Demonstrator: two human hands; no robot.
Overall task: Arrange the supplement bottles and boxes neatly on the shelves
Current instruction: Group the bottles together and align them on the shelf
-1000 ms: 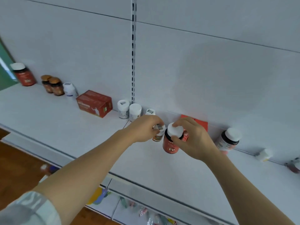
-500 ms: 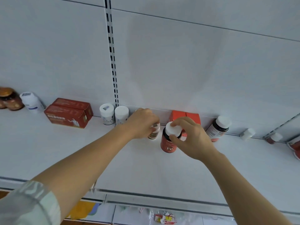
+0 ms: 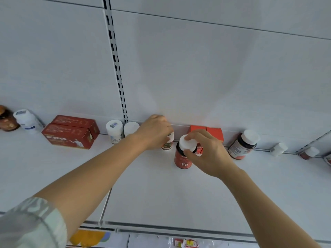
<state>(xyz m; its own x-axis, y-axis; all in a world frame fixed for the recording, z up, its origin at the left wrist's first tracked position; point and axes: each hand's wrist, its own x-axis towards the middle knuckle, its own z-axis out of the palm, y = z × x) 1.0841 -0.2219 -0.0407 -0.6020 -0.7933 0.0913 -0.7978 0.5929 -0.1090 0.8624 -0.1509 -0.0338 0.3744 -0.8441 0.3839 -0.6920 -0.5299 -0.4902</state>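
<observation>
Fingers of the right hand curl round the white cap of the red Fe bottle, thumb on the near side of the cap and fingertips over its top, so this hand grips it from above. That bottle stands upright on the white shelf, its long axis vertical, a little forward of the back row. The left hand is cupped over a small bottle just left of the Fe bottle and nearer the back wall; its fingers are bent down round the top, gripping it, though the fingertips themselves are hidden. Both bottles lie directly under their hands, so any shift of either is, by my judgement, a slide or lift toward the rear line.

Only the head view is given. Counted from the Fe bottle outward: behind it, two orange-red boxes side by side against the wall; right of it, a dark bottle with white cap, then a small white bottle lying over, then a red bottle near the edge of view. Left of it, two white bottles, two dark red boxes stacked or abutting, I cannot tell which, one further white bottle, and one brown jar.
</observation>
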